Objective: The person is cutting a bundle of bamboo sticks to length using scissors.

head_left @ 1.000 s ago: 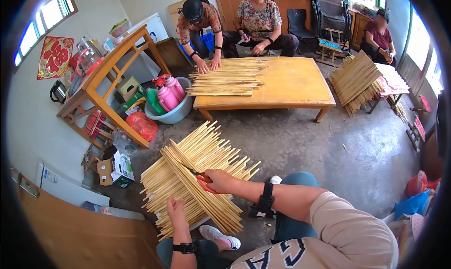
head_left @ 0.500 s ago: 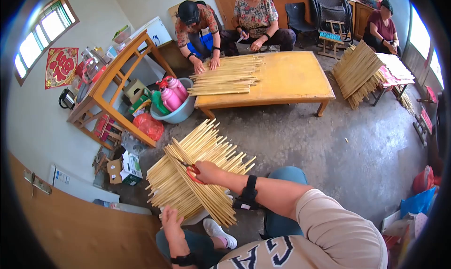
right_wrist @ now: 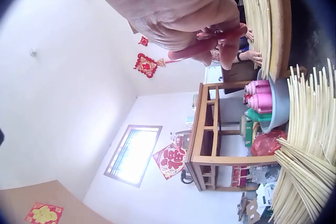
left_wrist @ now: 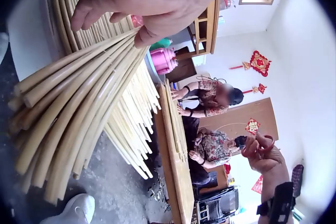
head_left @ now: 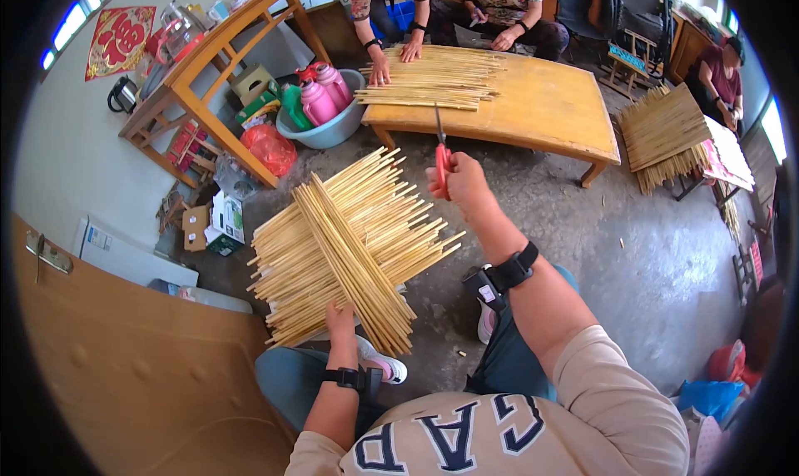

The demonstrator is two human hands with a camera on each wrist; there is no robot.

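My right hand (head_left: pixel 459 183) is raised over the floor in front of the low table and grips scissors (head_left: pixel 441 150) by their red handles, blades pointing away from me. In the right wrist view the red handle (right_wrist: pixel 195 50) shows between the fingers. A bundle of thin peeled sticks (head_left: pixel 354 264) lies slantwise across a wide layer of similar sticks (head_left: pixel 279 268). Beside the bundle's near part is my left hand (head_left: pixel 339 319). In the left wrist view its loosely extended fingers (left_wrist: pixel 90 11) hang over the sticks, with the thumb (left_wrist: pixel 149 32) at the bundle's edge.
A low wooden table (head_left: pixel 558 101) stands ahead, bearing more sticks (head_left: pixel 433 76) under another person's hands. A blue basin (head_left: pixel 329 135) with pink flasks (head_left: pixel 318 101) and a tall wooden table (head_left: pixel 196 101) are at left. Stacked stick mats (head_left: pixel 662 131) lean at right. A door (head_left: pixel 141 343) is near left.
My right hand has lifted the scissors off the bundle, moving away and to the right. My left hand, lower and apart half a second ago, is now up at the bundle.
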